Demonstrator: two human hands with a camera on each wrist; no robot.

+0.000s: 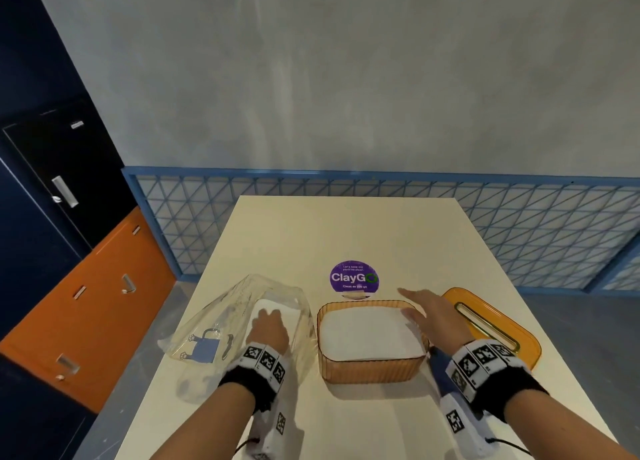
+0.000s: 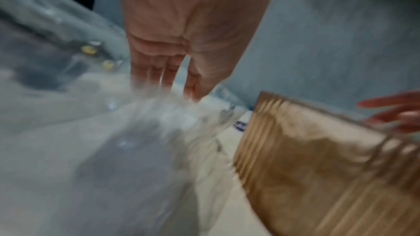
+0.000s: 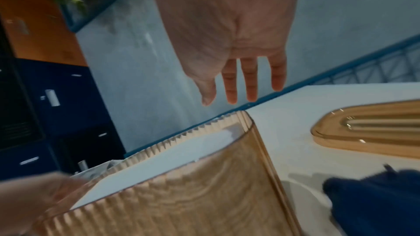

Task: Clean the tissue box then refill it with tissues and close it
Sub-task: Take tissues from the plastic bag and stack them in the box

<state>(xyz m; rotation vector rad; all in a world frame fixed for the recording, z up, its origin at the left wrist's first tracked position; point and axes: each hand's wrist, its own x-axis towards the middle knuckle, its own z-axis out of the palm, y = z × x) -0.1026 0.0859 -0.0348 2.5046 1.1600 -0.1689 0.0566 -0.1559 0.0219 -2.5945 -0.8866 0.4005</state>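
The amber ribbed tissue box stands open at the table's middle, with a flat stack of white tissues in it. Its amber slotted lid lies on the table to the right. My right hand hovers open over the box's far right corner, fingers straight and holding nothing. To the left lies a clear plastic bag. My left hand reaches into its mouth with fingers extended; plastic blurs their tips. The box stands just right of the bag.
A dark blue cloth lies on the table under my right wrist, between box and lid. A purple round sticker sits behind the box. The cream table runs back toward a blue lattice panel. Orange and dark cabinets stand on the left.
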